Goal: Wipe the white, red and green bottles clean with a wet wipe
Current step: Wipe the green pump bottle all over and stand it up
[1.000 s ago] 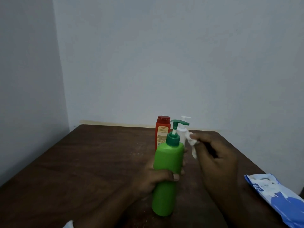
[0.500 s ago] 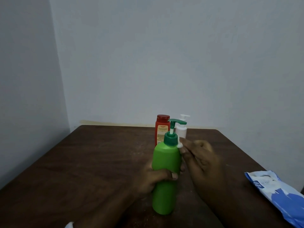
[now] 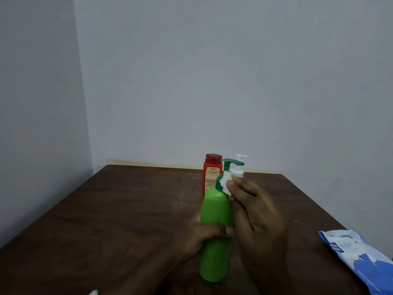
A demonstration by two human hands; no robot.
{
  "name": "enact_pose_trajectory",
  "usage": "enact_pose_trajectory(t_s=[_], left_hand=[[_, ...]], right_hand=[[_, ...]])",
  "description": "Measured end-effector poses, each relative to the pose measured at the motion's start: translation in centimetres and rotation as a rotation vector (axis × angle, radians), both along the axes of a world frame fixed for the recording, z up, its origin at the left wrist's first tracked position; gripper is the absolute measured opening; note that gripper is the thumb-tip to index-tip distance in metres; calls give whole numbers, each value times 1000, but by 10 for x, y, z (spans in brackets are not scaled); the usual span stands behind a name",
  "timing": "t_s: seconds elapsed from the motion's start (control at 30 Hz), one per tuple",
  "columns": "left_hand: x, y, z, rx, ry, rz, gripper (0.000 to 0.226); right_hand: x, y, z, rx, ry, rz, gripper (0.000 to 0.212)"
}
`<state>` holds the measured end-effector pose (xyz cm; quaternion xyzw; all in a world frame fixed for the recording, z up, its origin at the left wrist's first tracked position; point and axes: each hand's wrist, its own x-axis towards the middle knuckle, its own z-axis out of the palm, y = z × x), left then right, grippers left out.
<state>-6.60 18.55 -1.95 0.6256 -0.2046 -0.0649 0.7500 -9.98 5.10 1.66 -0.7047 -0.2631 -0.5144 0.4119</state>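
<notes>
A tall green pump bottle (image 3: 215, 211) stands upright on the dark wooden table (image 3: 127, 209). My left hand (image 3: 202, 237) grips its middle from the left. My right hand (image 3: 255, 211) presses a white wet wipe (image 3: 225, 184) against the dark green collar just under the pump head. Behind it stand a red bottle (image 3: 212, 173) with a red cap and a white pump bottle (image 3: 239, 168), partly hidden by the green bottle and my fingers.
A blue and white pack of wet wipes (image 3: 357, 258) lies at the table's right edge. Grey walls close the table in at the back and on the left. A small white scrap (image 3: 93, 292) shows at the bottom edge.
My right hand has moved left from beside the bottle and brought the wipe onto the green bottle's pump collar. My left hand keeps its hold on the bottle.
</notes>
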Motion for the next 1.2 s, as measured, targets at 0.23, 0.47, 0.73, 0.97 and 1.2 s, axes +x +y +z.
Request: enact_pose_trajectory(t_s=[0.23, 0.47, 0.73, 0.97, 1.2], left_hand=[[0, -2, -3, 28, -14, 5, 64], [0, -3, -7, -12, 22, 73, 101], [-1, -4, -6, -40, 70, 1, 107], [6, -5, -2, -25, -74, 36, 90], [13, -3, -3, -35, -132, 59, 67]], right_hand=[[-5, -9, 9, -243, -70, -187, 30], [-8, -14, 1, -258, -21, -181, 28], [-9, -17, 11, -195, -9, -173, 26], [-8, -28, 35, -190, 2, -165, 28], [-21, -35, 37, -243, 77, -152, 24]])
